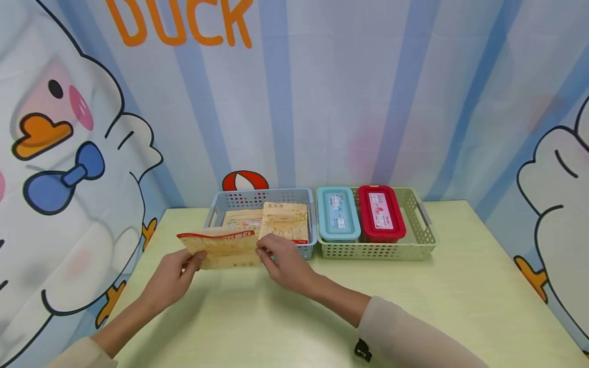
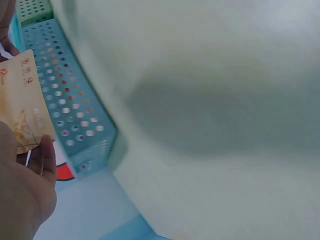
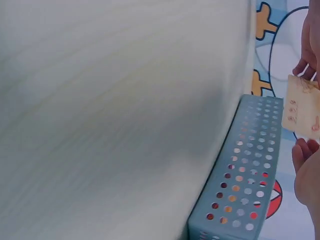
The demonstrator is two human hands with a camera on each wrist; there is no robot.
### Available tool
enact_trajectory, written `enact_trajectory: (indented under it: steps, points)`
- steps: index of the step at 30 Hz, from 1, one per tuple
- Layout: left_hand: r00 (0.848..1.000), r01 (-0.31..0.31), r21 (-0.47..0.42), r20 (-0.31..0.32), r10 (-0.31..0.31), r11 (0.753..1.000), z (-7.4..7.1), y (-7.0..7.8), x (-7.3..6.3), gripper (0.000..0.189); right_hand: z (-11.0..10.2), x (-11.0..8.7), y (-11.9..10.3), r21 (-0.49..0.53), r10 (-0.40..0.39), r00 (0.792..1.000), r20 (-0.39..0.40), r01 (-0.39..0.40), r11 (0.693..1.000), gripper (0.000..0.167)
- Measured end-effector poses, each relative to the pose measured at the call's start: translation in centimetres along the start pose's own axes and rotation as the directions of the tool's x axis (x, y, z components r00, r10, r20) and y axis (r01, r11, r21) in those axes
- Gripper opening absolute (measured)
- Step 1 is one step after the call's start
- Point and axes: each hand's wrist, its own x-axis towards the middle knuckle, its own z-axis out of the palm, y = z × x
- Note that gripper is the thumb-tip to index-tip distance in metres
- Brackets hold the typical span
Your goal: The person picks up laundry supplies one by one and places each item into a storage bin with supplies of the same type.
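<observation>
A tan paper packet (image 1: 230,250) with a red strip along its top edge is held up in front of the blue basket (image 1: 262,195). My left hand (image 1: 172,276) pinches its left end between thumb and fingers. At the opposite end, my right hand (image 1: 287,263) pinches the right edge. In the left wrist view the packet (image 2: 25,102) shows a printed plant drawing and small red marks. Two similar packets lie inside the basket; the right one (image 1: 285,221) is upper and more visible, while the left one (image 1: 241,217) is partly hidden.
Touching the blue basket on its right is a green basket (image 1: 377,251). It holds a light-blue lidded box (image 1: 339,214) and a red lidded box (image 1: 382,214). Both baskets stand at the back of the pale table (image 1: 414,306), before a duck-print curtain (image 1: 331,92).
</observation>
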Motion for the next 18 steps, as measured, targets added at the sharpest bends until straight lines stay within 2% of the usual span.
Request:
enact_trajectory:
  steps: [5,9,13,18]
  points:
    - [0.99,-0.015,0.0,-0.143,0.015,1.0,-0.5,2.1,1.3,0.022,-0.8,1.2,-1.0,0.098,0.066,0.986,-0.154,-0.051,0.994,0.006]
    - [0.96,-0.039,0.004,-0.276,0.039,0.999,-0.8,3.4,2.5,0.017,-1.5,2.3,-1.6,0.16,0.121,0.962,-0.244,-0.083,0.984,0.006]
    - [0.93,-0.047,-0.002,-0.364,0.043,0.999,-1.0,4.3,3.8,0.016,-2.1,3.5,-2.1,0.202,0.178,0.941,-0.286,-0.122,0.972,0.007]
    - [0.905,-0.041,-0.057,-0.425,0.013,0.998,-1.1,5.2,5.0,0.028,-2.9,4.7,-2.5,0.19,0.223,0.927,-0.301,-0.17,0.967,0.009]
